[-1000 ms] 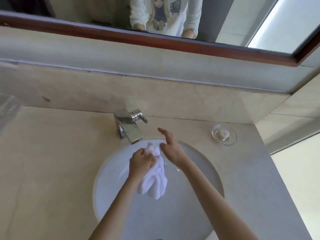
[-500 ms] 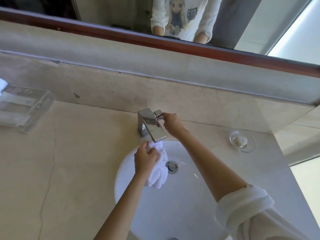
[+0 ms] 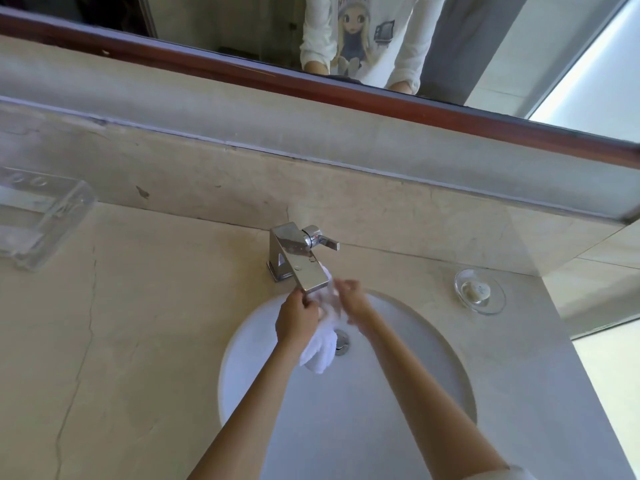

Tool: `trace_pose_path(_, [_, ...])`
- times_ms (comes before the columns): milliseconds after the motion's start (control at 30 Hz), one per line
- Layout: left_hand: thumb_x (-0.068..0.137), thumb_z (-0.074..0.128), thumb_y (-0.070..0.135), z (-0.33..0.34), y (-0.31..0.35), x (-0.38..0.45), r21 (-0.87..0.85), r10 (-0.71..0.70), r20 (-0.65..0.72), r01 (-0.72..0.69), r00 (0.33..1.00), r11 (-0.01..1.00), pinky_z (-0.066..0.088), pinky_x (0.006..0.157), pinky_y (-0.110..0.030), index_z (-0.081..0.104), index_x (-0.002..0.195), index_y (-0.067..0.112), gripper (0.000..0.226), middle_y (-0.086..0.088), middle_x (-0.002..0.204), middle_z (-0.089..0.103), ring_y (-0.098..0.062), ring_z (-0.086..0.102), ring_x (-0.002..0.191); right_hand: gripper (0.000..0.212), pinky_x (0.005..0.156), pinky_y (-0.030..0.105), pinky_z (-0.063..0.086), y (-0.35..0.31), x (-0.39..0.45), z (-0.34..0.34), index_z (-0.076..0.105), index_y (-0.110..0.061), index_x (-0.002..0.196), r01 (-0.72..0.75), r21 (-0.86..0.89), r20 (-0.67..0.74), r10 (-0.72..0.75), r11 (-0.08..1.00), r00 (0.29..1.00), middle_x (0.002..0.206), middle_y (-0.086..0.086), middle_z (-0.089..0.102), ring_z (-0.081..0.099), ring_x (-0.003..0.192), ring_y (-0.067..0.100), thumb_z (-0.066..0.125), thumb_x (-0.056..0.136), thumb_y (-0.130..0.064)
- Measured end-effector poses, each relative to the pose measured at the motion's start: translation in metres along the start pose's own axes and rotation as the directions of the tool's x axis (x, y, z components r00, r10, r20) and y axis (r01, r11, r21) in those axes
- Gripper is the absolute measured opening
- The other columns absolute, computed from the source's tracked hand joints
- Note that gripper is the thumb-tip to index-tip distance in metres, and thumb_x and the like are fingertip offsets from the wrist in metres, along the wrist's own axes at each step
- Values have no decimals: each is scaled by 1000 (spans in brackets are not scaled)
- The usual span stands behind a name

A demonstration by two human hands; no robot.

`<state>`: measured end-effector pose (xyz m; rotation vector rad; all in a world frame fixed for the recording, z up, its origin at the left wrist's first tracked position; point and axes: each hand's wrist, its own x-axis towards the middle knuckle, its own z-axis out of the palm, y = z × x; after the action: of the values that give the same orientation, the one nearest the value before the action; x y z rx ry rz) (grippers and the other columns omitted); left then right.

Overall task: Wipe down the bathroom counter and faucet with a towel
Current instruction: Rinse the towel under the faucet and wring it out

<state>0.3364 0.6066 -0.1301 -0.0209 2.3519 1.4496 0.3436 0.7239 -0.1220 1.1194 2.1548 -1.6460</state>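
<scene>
Clear tray (image 3: 41, 223), counter's (image 3: 145, 306) far left edge. Left hand (image 3: 298, 317) closed on towel (image 3: 323, 344); right hand (image 3: 353, 301) loosely pinching its top, under faucet (image 3: 299, 259) over sink (image 3: 415, 393). Towel: white, bunched, soft, limp, probably wet; best gripped by gathered middle. Soap dish (image 3: 479, 292), far right corner.

Soap dish (image 3: 480, 295) right; clear tray (image 3: 41, 220) left; mirror (image 3: 554, 46).
</scene>
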Motion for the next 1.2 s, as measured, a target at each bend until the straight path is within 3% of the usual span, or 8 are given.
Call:
trace_pose_path(200, [88,54,12,-6,3,10,-103,9,-30,-12,1000,995,46,73,-22,61,102,15,16,-5,97,66,-22,58,90,13,49,19,34,32,-23,15,49,-19,66,-41,143,169,17,989,986,62,-2,46,42,58,13,42,74,-26])
trace_pose_path(367, [90,54,15,-29,-4,11,-126,-17,-171,-5,985,992,39,72,-25,53,115,10,25,-1,99,59,-24,57,96,24,68,32,45,25,-12,27,58,-17,84,-75,264,129,42,961,991,84,6,55,52,78,22,49,72,-35])
trace_pose_path(500, [90,51,8,-18,-6,2,-133,-44,1,44,999,990,41,69,-25,47,117,11,28,-5,101,60,-27,59,101,68,81,40,54,25,-9,26,64,-12,116,-340,481,430,121,808,895,108,11,68,63,100,29,44,84,-68])
trace_pose_path(667, [89,56,23,-15,-10,-2,-76,-42,55,46,998,996,39,75,-26,53,113,13,27,-6,112,63,-23,58,103,26,54,27,52,32,-8,22,60,-1,103,-143,452,188,62,881,980,86,14,64,64,68,19,56,91,-24])
trace_pose_path(767, [64,69,58,-24,-7,-3,218,-86,264,27,961,976,40,68,-25,55,103,28,51,11,93,61,-13,58,89,22,55,23,44,29,-2,12,64,-8,84,-4,220,86,-15,976,996,74,6,58,56,62,16,65,86,-30])
trace_pose_path(867, [78,61,44,-27,-6,0,486,10,163,-90,987,869,35,58,-25,62,79,19,25,3,75,61,-23,58,76,43,79,28,41,21,0,5,66,-8,90,-4,115,76,-5,993,997,89,4,63,57,88,21,56,88,-50])
trace_pose_path(1033, [90,53,18,-25,18,4,-302,-174,136,208,975,930,35,59,-27,59,86,12,10,-4,79,57,-21,49,73,56,80,29,42,47,3,2,67,-14,80,45,-6,155,-44,999,987,88,5,67,58,84,19,39,90,-62])
trace_pose_path(1200, [89,57,25,-16,10,5,-390,-283,106,302,953,870,38,70,-28,67,83,15,16,-11,94,62,-27,54,82,33,60,21,43,60,-2,-4,60,-19,77,46,141,193,-73,989,979,74,-4,62,56,69,11,42,99,-36])
